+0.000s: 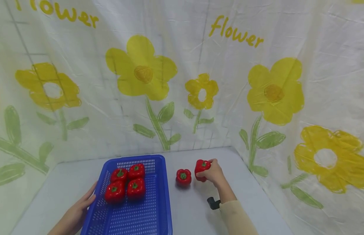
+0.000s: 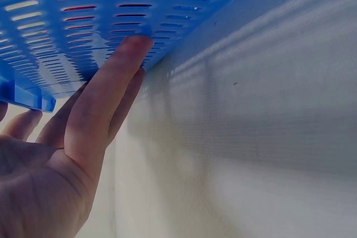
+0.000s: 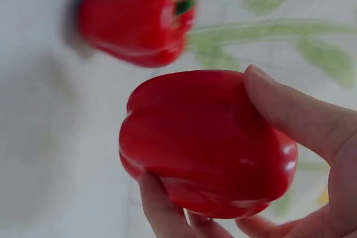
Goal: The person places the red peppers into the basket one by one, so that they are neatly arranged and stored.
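A red bell pepper (image 1: pixel 201 168) with a green stem is in my right hand (image 1: pixel 213 172), to the right of the basket. In the right wrist view, thumb and fingers grip this bell pepper (image 3: pixel 206 143) from opposite sides. Just left of it, a second red bell pepper (image 1: pixel 183 177) rests on the table, stem up. My left hand (image 1: pixel 77 210) lies against the outer left side of a blue plastic basket (image 1: pixel 167 205). Its nearly straight fingers touch the slotted wall (image 2: pixel 120 32) in the left wrist view. Several red bell peppers (image 1: pixel 115 192) sit grouped in the basket's left part.
The basket stands on a white table (image 1: pixel 196 212). A small dark object (image 1: pixel 213 203) shows beside the right wrist. Behind the table hangs a pale curtain (image 1: pixel 182 42) printed with yellow flowers.
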The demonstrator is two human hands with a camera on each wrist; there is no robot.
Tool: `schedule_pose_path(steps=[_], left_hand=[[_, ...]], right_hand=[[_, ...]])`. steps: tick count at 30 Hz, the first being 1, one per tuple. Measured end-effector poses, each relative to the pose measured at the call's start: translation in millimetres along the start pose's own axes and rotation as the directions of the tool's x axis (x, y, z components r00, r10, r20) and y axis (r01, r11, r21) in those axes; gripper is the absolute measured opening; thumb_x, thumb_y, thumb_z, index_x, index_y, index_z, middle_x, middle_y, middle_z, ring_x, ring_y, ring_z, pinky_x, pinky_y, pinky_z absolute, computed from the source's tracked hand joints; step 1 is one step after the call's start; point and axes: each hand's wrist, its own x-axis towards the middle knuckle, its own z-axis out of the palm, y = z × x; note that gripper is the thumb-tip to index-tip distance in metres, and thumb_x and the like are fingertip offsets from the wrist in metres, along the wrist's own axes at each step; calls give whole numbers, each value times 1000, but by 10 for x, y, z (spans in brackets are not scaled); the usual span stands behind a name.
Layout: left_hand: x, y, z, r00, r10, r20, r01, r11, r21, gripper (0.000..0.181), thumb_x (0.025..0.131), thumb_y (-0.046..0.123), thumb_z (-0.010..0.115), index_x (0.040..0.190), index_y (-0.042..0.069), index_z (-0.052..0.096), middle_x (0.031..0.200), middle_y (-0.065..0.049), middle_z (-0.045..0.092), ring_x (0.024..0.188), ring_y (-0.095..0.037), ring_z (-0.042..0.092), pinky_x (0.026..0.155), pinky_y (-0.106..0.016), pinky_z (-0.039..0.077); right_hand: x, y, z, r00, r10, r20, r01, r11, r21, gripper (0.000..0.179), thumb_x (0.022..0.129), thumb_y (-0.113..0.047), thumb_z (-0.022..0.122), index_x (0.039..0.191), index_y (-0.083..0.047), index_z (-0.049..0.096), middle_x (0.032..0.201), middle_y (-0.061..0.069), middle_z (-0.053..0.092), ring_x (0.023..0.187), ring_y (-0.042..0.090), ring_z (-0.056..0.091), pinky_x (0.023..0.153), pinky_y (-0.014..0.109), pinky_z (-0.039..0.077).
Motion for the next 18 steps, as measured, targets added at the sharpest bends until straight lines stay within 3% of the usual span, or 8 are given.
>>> schedule_pose_path(steps=[6,14,18], left_hand=[[-9,1,7,1000,-9,-23,9,1000,12,51,112,29,8,147,51,-22,134,32,54,125,-17,59,102,-50,51],[-20,19,32,997,-31,-69,34,999,41,55,113,31,13,149,42,-28,132,38,52,126,-14,59,105,-49,49],[-10,23,23,992,-40,-116,50,995,86,58,113,34,16,150,40,-27,129,39,51,125,-12,59,104,-50,49]], right_hand=[[-225,-297,-4,993,-113,-17,113,993,28,87,74,-23,90,143,-5,39,131,19,56,121,39,54,84,51,59],[-548,-653,206,962,-255,100,252,967,43,85,75,-26,89,148,-8,47,135,16,59,121,36,57,86,53,59],[-695,-830,400,931,-326,163,325,945,28,89,75,-26,90,150,-8,45,137,15,58,123,37,57,89,56,57]])
